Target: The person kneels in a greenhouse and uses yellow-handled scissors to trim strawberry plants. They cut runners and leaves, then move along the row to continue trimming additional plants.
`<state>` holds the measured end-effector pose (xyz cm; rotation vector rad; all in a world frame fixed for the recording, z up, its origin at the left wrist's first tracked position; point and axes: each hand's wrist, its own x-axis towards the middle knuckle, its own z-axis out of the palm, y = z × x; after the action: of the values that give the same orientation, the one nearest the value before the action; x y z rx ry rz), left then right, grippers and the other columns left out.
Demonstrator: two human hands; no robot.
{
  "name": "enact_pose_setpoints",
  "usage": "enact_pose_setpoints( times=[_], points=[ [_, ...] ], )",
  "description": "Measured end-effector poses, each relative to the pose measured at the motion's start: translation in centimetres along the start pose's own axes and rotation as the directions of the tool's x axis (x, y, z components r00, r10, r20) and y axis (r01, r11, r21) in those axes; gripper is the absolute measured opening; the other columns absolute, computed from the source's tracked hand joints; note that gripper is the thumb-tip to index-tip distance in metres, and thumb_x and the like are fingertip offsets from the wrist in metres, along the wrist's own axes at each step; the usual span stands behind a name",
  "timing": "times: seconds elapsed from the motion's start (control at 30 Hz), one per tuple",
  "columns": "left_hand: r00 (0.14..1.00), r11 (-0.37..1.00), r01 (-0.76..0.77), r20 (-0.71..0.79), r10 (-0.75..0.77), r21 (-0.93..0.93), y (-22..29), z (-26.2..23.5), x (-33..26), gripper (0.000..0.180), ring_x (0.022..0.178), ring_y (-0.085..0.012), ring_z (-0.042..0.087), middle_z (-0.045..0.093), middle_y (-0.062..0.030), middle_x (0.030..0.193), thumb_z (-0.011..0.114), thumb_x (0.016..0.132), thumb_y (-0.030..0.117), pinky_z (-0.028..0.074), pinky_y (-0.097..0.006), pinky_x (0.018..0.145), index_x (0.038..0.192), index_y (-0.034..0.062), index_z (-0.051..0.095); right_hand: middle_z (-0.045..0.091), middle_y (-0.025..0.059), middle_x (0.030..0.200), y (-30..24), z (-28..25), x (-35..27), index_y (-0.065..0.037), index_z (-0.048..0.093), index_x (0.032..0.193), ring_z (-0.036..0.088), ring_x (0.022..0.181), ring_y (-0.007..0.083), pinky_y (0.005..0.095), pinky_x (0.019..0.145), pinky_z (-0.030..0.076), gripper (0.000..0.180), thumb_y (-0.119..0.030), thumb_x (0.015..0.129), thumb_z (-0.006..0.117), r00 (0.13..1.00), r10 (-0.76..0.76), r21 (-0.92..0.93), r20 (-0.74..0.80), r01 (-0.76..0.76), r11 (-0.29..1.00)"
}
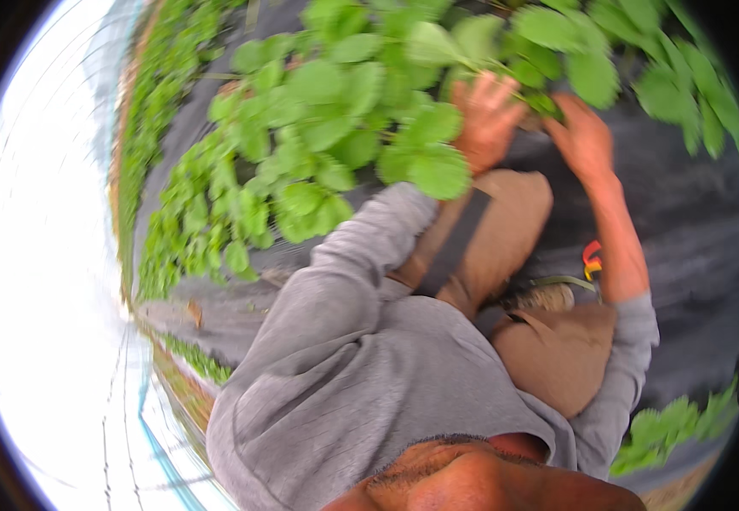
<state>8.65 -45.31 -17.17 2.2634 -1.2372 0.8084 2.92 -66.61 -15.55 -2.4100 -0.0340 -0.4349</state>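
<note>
Both my hands reach into a leafy green plant (438, 51), which looks like a strawberry plant, growing from black ground sheeting. My left hand (486, 119) lies against its stems with the fingers stretched out and a little apart. Broad leaves partly cover that wrist. Just to its right, my right hand (584, 140) comes in from the side, thumb toward the left hand. A small bright leaf (544, 104) shows between the two hands. The right fingertips are partly behind foliage and blurred, so whether they pinch a stem is not visible.
A row of similar plants (301, 128) runs along the left. Black sheeting (676, 238) covers the ground at right. By my shoe (544, 296) is a small red and yellow loop-shaped thing (592, 260). More leaves (672, 430) grow at lower right. My bent knee (514, 209) is close below the hands.
</note>
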Motion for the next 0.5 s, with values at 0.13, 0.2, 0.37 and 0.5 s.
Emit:
enact_pose_setpoints(
  times=[0.13,0.2,0.37,0.5],
  points=[
    [0.987,0.99,-0.14,-0.069,0.142,0.03,0.2,-0.2,-0.2,0.03,0.141,-0.0306,0.042,0.053,-0.0077,0.145,0.068,0.081,0.012,0.016,-0.059,0.119,0.11,0.0157,0.07,0.064,0.0181,0.103,0.1,-0.4,0.1,-0.005,0.064,0.112,0.062,0.095,0.0417,0.0465,0.077,0.05,0.025,-0.018,0.09,0.066,0.998,-0.058,0.044,0.018,0.057,0.997],
    [0.981,0.981,-0.191,-0.015,0.192,0.033,0.1,-1.2,-0.5,0.03,0.14,-0.0276,0.044,0.055,-0.0049,0.143,0.067,0.082,0.012,0.024,-0.057,0.117,0.111,0.0157,0.069,0.065,0.0224,0.11,1.3,0.0,0.4,-0.001,0.062,0.119,0.063,0.1,0.0418,0.0455,0.084,0.049,0.031,-0.016,0.091,0.065,0.998,0.012,0.079,0.061,-0.017,0.997],
    [0.953,0.952,-0.302,0.025,0.301,0.043,-0.2,-4.9,-0.6,0.032,0.133,-0.0244,0.05,0.059,-0.002,0.135,0.063,0.084,0.013,0.037,-0.05,0.111,0.115,0.0169,0.066,0.065,0.0218,0.121,9.0,3.1,0.6,0.002,0.061,0.122,0.061,0.111,0.0394,0.0443,0.096,0.047,0.035,-0.011,0.09,0.064,0.966,-0.255,0.248,0.052,0.235,0.94],
    [0.944,0.958,-0.283,0.194,0.268,0.051,-0.8,-4.4,-1.5,0.027,0.129,-0.0227,0.052,0.059,-0.0016,0.132,0.055,0.091,0.02,0.039,-0.046,0.109,0.117,0.0181,0.065,0.064,0.0204,0.12,15.5,4.7,-0.4,0.001,0.061,0.123,0.06,0.113,0.036,0.0434,0.096,0.046,0.034,-0.012,0.092,0.064,0.898,-0.408,-0.02,0.163,0.417,0.909]
  ],
)
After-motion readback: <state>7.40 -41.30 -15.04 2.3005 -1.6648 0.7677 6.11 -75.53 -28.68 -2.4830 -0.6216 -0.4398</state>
